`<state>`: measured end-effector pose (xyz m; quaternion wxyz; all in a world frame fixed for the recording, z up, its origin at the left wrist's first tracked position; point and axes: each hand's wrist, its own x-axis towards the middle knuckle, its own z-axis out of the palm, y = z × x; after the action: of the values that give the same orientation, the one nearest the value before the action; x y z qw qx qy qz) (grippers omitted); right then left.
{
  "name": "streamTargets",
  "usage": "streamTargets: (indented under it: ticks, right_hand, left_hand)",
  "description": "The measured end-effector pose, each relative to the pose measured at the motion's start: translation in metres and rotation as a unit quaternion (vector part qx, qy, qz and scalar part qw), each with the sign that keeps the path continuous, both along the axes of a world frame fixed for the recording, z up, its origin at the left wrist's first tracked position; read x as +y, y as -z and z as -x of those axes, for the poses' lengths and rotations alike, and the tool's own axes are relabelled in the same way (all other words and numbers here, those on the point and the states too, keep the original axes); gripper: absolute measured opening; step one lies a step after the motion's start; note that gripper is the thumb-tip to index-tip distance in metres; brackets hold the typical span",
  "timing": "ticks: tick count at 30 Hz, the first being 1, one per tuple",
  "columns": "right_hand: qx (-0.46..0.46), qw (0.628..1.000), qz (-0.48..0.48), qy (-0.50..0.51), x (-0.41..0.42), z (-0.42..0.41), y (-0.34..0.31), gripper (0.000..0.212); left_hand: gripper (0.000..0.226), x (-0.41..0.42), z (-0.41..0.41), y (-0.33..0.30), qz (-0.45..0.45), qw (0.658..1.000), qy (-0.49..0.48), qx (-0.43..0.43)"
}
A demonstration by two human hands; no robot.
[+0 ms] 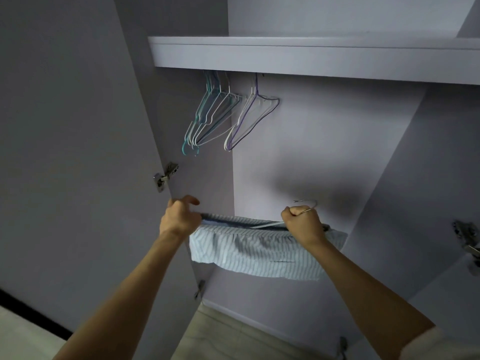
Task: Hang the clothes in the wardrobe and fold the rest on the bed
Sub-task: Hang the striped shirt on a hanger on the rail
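Striped garment (259, 252) draped over a wire hanger (306, 206), held level in front of the open wardrobe (324, 141). Right hand (302, 222) fisted round the hanger neck — hook up, free above the knuckles. Left hand (179, 219) pinches the garment's left end. Long axis runs left–right. Empty hangers (220, 118) hang above and left; the rail itself is hidden under the shelf (311, 53) — the right hand looks set to lift the hook there.

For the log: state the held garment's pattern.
Garment: light blue-and-white stripes, head view.

Bare forearms (124, 289), pale short sleeve (426, 344)
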<state>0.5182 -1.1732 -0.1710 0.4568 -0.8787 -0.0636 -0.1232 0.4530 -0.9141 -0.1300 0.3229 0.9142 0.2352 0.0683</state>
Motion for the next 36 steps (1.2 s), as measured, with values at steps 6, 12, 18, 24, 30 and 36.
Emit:
streamTargets:
  ticks: [6, 12, 18, 24, 30, 36]
  right_hand:
    - [-0.023, 0.985, 0.169, -0.019, 0.008, 0.004, 0.001, 0.042]
    - [0.025, 0.995, 0.1, -0.004, 0.007, 0.0, -0.001, 0.05]
    - [0.053, 0.995, 0.089, 0.0, 0.008, -0.002, -0.014, 0.051]
    - [0.049, 0.997, 0.047, -0.04, 0.004, 0.001, -0.033, 0.055]
    - [-0.025, 0.992, -0.055, -0.107, -0.036, 0.006, -0.03, 0.019]
    - [0.105, 0.959, 0.256, -0.053, -0.097, 0.0, 0.008, 0.044]
  left_hand:
    - [0.042, -0.018, -0.004, -0.004, -0.063, 0.996, 0.057, 0.028]
    - [0.052, -0.027, 0.0, -0.005, 0.183, 0.964, 0.189, 0.034]
    - [0.067, -0.041, 0.004, 0.011, 0.206, 0.955, 0.209, -0.05]
    - [0.048, -0.062, -0.004, 0.047, -0.179, 0.949, 0.261, 0.004]
    - [0.025, -0.054, -0.015, 0.047, -0.147, 0.965, 0.177, -0.122]
    - [0.024, -0.031, -0.025, 0.053, -0.091, 0.974, 0.142, -0.151]
